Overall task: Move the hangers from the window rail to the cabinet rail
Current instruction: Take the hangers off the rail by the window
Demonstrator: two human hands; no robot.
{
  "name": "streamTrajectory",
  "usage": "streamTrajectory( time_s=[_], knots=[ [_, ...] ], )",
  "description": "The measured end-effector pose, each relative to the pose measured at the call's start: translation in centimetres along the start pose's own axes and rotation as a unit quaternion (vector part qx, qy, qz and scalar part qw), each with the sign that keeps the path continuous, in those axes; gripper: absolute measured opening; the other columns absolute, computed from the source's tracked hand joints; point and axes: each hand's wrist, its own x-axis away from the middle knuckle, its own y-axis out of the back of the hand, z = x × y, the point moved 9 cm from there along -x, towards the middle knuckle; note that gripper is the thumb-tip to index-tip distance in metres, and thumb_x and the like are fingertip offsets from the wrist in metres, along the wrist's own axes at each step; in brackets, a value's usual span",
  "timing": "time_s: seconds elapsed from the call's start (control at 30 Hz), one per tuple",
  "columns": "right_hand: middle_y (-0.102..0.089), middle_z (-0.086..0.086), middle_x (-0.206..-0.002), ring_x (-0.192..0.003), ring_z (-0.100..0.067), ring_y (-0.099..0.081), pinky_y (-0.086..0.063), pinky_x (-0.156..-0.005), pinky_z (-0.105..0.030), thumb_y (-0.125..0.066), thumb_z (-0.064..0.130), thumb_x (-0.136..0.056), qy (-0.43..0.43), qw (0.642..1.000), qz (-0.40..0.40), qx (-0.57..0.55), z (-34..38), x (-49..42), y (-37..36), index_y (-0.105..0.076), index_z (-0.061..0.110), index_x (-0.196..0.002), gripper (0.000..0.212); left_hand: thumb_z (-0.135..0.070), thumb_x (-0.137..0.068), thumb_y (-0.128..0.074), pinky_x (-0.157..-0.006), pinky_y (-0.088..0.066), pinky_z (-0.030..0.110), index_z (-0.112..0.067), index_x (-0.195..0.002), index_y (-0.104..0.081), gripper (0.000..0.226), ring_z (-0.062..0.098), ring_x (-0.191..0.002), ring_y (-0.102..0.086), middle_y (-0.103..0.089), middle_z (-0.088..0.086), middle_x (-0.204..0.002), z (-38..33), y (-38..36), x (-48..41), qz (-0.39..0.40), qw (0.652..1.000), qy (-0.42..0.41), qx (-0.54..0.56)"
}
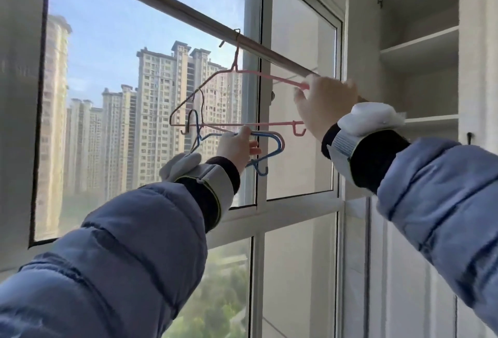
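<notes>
On the window rail (172,5) the pink hanger (269,77) hooks up-left of your right hand (327,103), fingers gripping its shoulder; left hand (237,146) clutches blue hangers (272,146)

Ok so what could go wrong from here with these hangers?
1. The pink hanger is hooked over the window rail; pulling its end sideways with the right hand may snag the hook.
2. The left hand holds the blue hanger bunch close under the pink one, so they could tangle or slip.
</notes>
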Motion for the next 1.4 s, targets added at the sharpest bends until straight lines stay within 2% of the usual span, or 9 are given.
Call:
streamTrajectory(
  time_s=[0.13, 0.3, 0.37, 0.43, 0.57, 0.73, 0.97, 1.13, 1.4],
  knots=[
    [-0.073, -0.011, -0.100, -0.093, -0.031, -0.066, -0.047, -0.084, -0.036, -0.041, 0.030, -0.096, 0.021, 0.991, 0.006, -0.134, 0.4, 0.2, 0.9, -0.068, 0.010, -0.110, 0.036, -0.027, -0.096, -0.038, -0.058, -0.044, 0.025, -0.004, -0.112, -0.051, 0.030, 0.012, -0.060, -0.057, -0.057, 0.001, -0.074, 0.5, -0.1, 0.1, -0.024, 1.000, 0.010, 0.002],
    [-0.074, -0.022, -0.078, -0.063, -0.038, -0.071, -0.059, -0.058, -0.047, -0.045, 0.020, -0.096, -0.009, 0.943, 0.071, -0.325, -0.3, 0.3, 0.7, -0.070, 0.004, -0.101, 0.030, -0.029, -0.096, -0.041, -0.054, -0.046, 0.024, 0.004, -0.127, -0.048, 0.046, 0.014, -0.059, -0.057, -0.058, 0.004, -0.074, 0.1, 0.2, 0.8, -0.056, 0.998, 0.014, 0.024],
    [-0.074, -0.023, -0.076, -0.061, -0.038, -0.072, -0.056, -0.046, -0.034, -0.045, 0.021, -0.097, -0.016, 0.936, 0.087, -0.341, -0.2, 0.2, 0.3, -0.069, 0.003, -0.101, 0.030, -0.029, -0.095, -0.042, -0.053, -0.046, 0.025, 0.005, -0.129, -0.047, 0.048, 0.015, -0.060, -0.057, -0.058, 0.004, -0.073, -0.1, 0.2, 1.2, -0.060, 0.998, 0.012, 0.027],
    [-0.074, -0.021, -0.081, -0.066, -0.035, -0.072, -0.040, -0.033, -0.013, -0.045, 0.021, -0.097, -0.015, 0.940, 0.087, -0.329, 0.0, 0.1, 0.2, -0.068, 0.002, -0.102, 0.030, -0.028, -0.095, -0.042, -0.053, -0.046, 0.024, 0.005, -0.129, -0.047, 0.047, 0.014, -0.059, -0.057, -0.058, 0.004, -0.073, -0.4, -0.1, 1.8, -0.060, 0.998, 0.010, 0.024],
    [-0.072, -0.018, -0.094, -0.085, -0.035, -0.070, -0.039, -0.043, -0.021, -0.045, 0.020, -0.097, -0.016, 0.948, 0.058, -0.313, 1.1, -0.5, 1.0, -0.066, 0.002, -0.104, 0.028, -0.028, -0.097, -0.040, -0.050, -0.046, 0.020, 0.003, -0.125, -0.051, 0.044, 0.011, -0.057, -0.056, -0.058, 0.002, -0.072, -1.6, -0.7, 2.9, -0.049, 0.999, -0.004, -0.002],
    [-0.072, -0.016, -0.099, -0.089, -0.033, -0.069, -0.055, -0.077, -0.038, -0.043, 0.021, -0.099, -0.007, 0.968, 0.010, -0.249, 2.1, -1.0, 3.4, -0.064, 0.003, -0.109, 0.029, -0.031, -0.096, -0.041, -0.048, -0.046, 0.020, -0.005, -0.107, -0.050, 0.029, 0.011, -0.057, -0.057, -0.059, 0.001, -0.072, -3.2, -0.7, 3.6, -0.038, 0.999, -0.020, -0.007],
    [-0.070, -0.014, -0.109, -0.099, -0.030, -0.066, -0.044, -0.072, -0.030, -0.042, 0.023, -0.099, -0.030, 0.975, -0.007, -0.221, 1.9, -1.4, 4.9, -0.062, 0.003, -0.111, 0.031, -0.030, -0.096, -0.042, -0.045, -0.048, 0.017, -0.005, -0.100, -0.049, 0.026, 0.009, -0.053, -0.058, -0.060, 0.000, -0.070, -4.2, 0.4, 4.2, -0.035, 0.999, -0.025, -0.019],
    [-0.072, -0.018, -0.091, -0.079, -0.037, -0.070, -0.057, -0.069, -0.043, -0.039, 0.023, -0.099, -0.020, 0.966, 0.002, -0.257, 0.6, 1.1, 4.0, -0.061, 0.003, -0.105, 0.031, -0.028, -0.096, -0.041, -0.061, -0.048, 0.024, -0.004, -0.104, -0.048, 0.026, 0.013, -0.059, -0.058, -0.058, 0.002, -0.073, -2.8, -0.4, 4.9, -0.022, 0.999, -0.016, -0.019],
    [-0.071, -0.020, -0.094, -0.083, -0.039, -0.069, -0.057, -0.075, -0.049, -0.041, 0.021, -0.097, -0.041, 0.978, 0.039, -0.202, -4.2, 4.1, 4.7, -0.062, 0.002, -0.109, 0.030, -0.025, -0.096, -0.040, -0.052, -0.045, 0.020, -0.007, -0.091, -0.049, 0.021, 0.009, -0.047, -0.059, -0.056, 0.001, -0.069, -0.7, -4.7, 6.1, 0.033, 0.999, 0.002, 0.001]
  ],
)
